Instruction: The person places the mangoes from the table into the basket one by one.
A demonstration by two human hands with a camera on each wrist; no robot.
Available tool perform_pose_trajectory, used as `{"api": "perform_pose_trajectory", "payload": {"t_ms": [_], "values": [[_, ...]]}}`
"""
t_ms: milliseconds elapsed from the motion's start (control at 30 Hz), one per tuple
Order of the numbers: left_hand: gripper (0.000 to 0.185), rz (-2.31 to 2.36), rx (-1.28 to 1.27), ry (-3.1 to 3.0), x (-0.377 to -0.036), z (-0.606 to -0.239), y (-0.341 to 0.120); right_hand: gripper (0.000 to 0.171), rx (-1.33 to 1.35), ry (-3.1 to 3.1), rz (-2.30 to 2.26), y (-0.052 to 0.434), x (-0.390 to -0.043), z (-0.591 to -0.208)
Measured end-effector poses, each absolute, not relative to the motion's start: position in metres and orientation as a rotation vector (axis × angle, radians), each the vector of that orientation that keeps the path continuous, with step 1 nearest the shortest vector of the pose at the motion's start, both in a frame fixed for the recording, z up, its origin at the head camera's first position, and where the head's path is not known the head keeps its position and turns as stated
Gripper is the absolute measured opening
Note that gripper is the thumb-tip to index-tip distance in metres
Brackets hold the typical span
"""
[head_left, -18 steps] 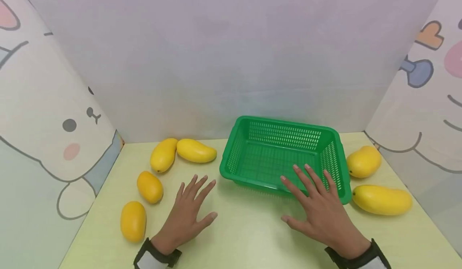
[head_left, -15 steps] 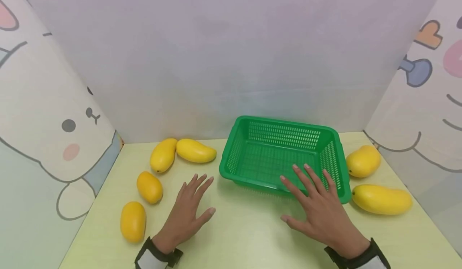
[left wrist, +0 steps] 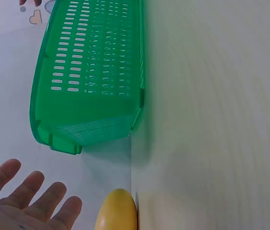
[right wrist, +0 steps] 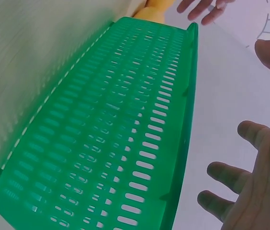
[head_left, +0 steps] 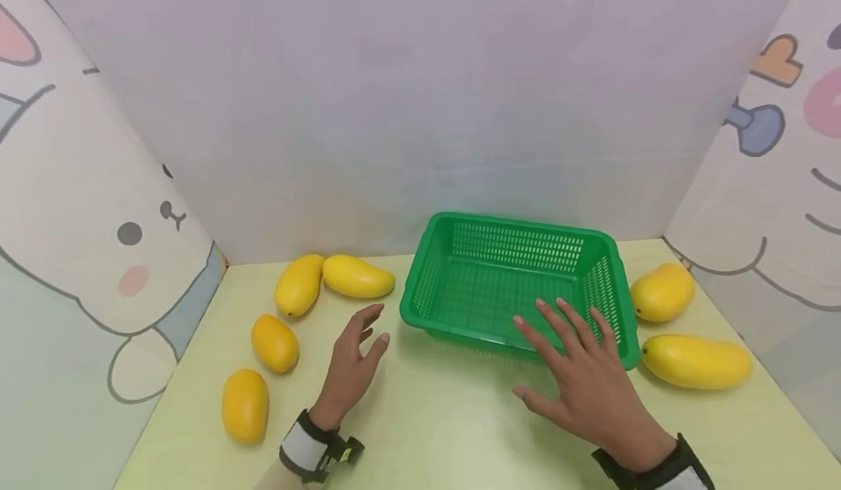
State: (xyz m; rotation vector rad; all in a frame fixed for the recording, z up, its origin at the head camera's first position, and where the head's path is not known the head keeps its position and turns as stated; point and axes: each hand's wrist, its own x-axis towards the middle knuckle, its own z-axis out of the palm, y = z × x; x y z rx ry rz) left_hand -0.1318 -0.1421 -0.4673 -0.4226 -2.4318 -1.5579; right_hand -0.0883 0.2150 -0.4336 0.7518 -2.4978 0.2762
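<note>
My left hand (head_left: 350,369) hovers over the table left of the green plastic basket (head_left: 512,344), turned on its side with thumb and fingers apart and nothing between them. In the left wrist view its fingers (left wrist: 32,189) spread beside the basket's end. Above the basket's near right corner is my right hand (head_left: 581,384), palm down, fingers spread and holding nothing. The right wrist view shows its fingertips (right wrist: 216,170) apart from the basket's rim. No fruit shows inside the basket. Nearest my left hand are a yellow mango (head_left: 358,277) and an orange-yellow mango (head_left: 274,343).
Another mango (head_left: 298,285) leans by the back left one, and one more mango (head_left: 245,406) lies at the near left. Right of the basket are a rounded mango (head_left: 662,293) and a long mango (head_left: 696,362). A pale wall (head_left: 420,110) closes off the table's back.
My left hand has turned from palm down onto its side, its fingers drawing together and bending. The right hand, basket and mangoes stay about where they were.
</note>
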Motion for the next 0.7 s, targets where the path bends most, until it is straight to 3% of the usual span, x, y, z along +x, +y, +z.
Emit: {"api": "perform_pose_trajectory", "payload": {"t_ms": [700], "values": [[0.057,-1.943,-0.343,-2.421,-0.202,-0.458,-0.104,0.079,0.717,-2.496,0.287,0.213,-0.082,-0.427]]}}
